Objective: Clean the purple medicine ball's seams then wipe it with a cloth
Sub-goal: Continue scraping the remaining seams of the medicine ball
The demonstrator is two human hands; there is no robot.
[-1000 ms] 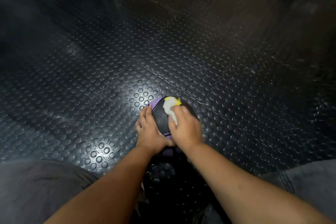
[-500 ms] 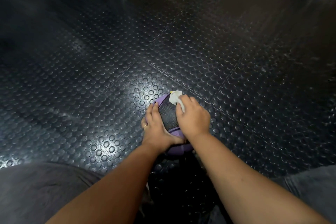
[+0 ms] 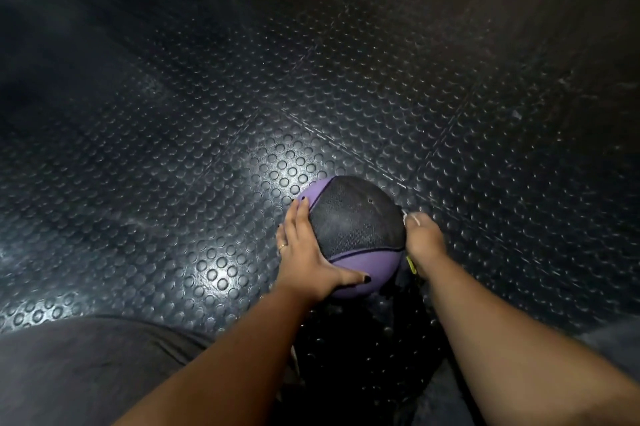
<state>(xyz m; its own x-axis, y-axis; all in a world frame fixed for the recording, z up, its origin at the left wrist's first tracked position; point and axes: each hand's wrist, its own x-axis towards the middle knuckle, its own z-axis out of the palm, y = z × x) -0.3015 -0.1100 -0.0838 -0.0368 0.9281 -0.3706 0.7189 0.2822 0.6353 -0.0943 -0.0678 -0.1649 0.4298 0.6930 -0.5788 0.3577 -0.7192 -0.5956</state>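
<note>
1 ball (image 3: 356, 228) | left grip (image 3: 304, 252) flat on it | right grip (image 3: 424, 245) clutching 1 cloth (image 3: 410, 263)

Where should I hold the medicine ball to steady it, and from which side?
Spread a palm on the left flank of the medicine ball, from the left: it is round, handleless, resting on the studded floor, so a wide cupping hold suits it. The left hand presses there; the right hand holds the cloth on the right flank.
</note>
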